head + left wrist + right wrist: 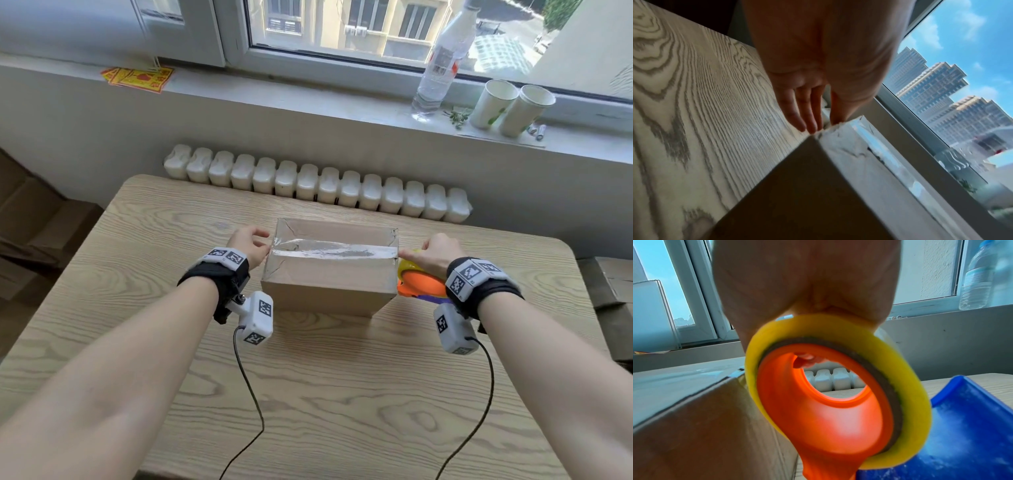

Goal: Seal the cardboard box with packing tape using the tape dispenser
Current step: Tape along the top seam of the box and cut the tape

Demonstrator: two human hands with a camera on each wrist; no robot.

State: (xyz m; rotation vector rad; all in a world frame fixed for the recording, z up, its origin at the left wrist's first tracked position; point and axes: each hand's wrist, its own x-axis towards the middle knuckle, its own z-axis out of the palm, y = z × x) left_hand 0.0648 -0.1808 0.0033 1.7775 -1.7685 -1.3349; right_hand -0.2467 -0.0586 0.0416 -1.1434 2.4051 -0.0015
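The cardboard box point(329, 270) is steadied by the flat-fingered left hand point(248, 243) while the tape dispenser point(416, 281), gripped by the right hand point(436, 251), is drawn past the edge so the tape strip point(334, 249) wraps over.

Bare table point(308, 394) lies before the cardboard box point(329, 284); hands flank its ends.

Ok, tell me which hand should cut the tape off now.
Right. The right hand already grips the tape dispenser at the box's right edge, where the tape strip ends. The left hand only steadies the opposite end.
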